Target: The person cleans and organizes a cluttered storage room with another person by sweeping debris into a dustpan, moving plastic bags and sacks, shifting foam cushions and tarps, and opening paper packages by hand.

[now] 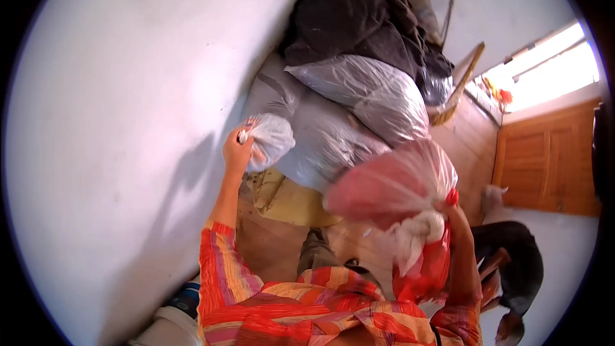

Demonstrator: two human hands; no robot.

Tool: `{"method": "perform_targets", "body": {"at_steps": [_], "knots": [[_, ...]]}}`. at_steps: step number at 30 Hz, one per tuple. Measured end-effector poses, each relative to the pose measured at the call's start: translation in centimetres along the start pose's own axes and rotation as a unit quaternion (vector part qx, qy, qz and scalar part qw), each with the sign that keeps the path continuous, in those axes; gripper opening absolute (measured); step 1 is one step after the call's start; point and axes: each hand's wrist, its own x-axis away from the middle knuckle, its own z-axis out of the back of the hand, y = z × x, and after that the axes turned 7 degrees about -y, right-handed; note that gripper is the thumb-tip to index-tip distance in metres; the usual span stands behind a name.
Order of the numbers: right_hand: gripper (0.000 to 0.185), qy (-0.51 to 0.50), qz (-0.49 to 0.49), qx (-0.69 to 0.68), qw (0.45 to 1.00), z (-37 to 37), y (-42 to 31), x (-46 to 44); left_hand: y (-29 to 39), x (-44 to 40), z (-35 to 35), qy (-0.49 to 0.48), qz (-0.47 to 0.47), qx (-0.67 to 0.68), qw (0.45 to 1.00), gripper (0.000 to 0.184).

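My left hand [238,145] is closed round the gathered neck of a small whitish plastic bag [273,141], held up beside the wall. In my right hand [452,210] are the necks of plastic bags. One is a large see-through bag [397,182] with something reddish inside, bulging out to the left of the hand. A red plastic bag [428,275] hangs below that hand, and a knotted whitish piece of plastic [419,230] lies against it. Part of my right hand's fingers is hidden by the plastic.
Big filled plastic sacks [365,96] are piled ahead, with dark cloth [346,13] on top. A yellowish folded sack [288,198] lies on the floor. A broom [458,93] leans behind the pile. Another person [512,263] bends over at the right, near a wooden door [544,160].
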Motion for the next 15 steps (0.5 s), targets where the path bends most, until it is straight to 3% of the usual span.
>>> {"method": "perform_targets", "body": {"at_steps": [4,6,9,11,13,15], "knots": [[0.022,0.119,-0.039,-0.038,0.991,4.5,8.6,7.1,1.6,6.9,1.2,-0.078,0.031,-0.03,0.996,0.024],[0.022,0.166,-0.049,-0.045,0.984,7.9,13.1,11.0,-0.4,9.1,-0.1,-0.107,-0.065,-0.063,0.99,0.024],[0.022,0.191,-0.052,0.017,0.98,12.2,19.5,16.9,1.5,13.7,-2.2,-0.175,-0.082,-0.069,0.979,0.024],[0.024,0.231,-0.082,-0.03,0.969,14.7,25.5,21.2,2.6,16.7,-4.2,-0.184,-0.166,-0.112,0.962,0.022],[0.028,0.245,-0.041,-0.057,0.967,15.2,28.2,24.2,3.4,18.7,-5.3,-0.206,-0.176,-0.134,0.953,0.024],[0.021,0.258,-0.055,-0.054,0.963,16.5,31.4,29.2,3.7,23.1,-6.1,-0.267,-0.199,-0.101,0.937,0.027]]}}
